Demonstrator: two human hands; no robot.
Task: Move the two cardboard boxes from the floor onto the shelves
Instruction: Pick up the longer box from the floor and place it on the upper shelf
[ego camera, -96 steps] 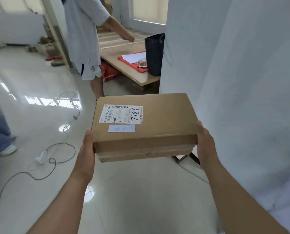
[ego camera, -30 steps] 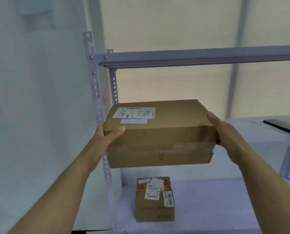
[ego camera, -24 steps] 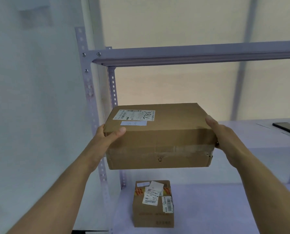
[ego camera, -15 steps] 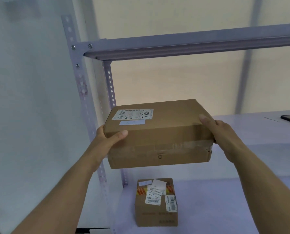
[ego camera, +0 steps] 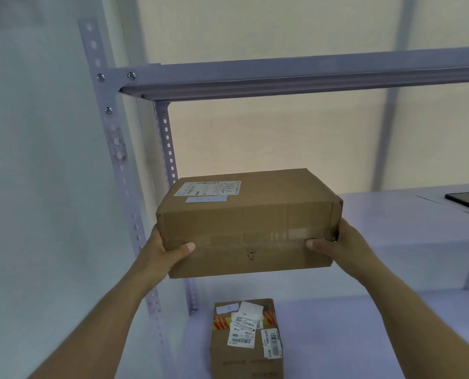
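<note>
Head view, the only one: second of the two steps in hand, judged from the small cardboard box (ego camera: 246, 339) already resting on the lower shelf (ego camera: 364, 324) at 6 o'clock. Large cardboard box (ego camera: 248, 222) held in the air at frame centre, in front of the middle shelf (ego camera: 392, 212), label side up, tilted a little toward the camera. Left hand (ego camera: 163, 255) closed around the lower left corner, thumb flat on the front face; right hand (ego camera: 340, 247) closed around the lower right corner, thumb also on the front face, fingers hidden behind or under the box. Bottom of the box seems lower than the shelf board at 3 o'clock, though hard to tell exactly. Next move, as a judgement: lift slightly, push forward, set down flat, then slide in and release. Edges to mind: front upright (ego camera: 118, 170) at 9 o'clock just beside the left hand, rear upright (ego camera: 166, 138) at 11 o'clock close behind the box's left corner, upper shelf beam (ego camera: 296, 77) at 12 o'clock well above, so enough height. Open room on the middle shelf toward 3 o'clock; only a dark flat object (ego camera: 467, 201), maybe a phone, near the right frame edge, well apart from the box.
</note>
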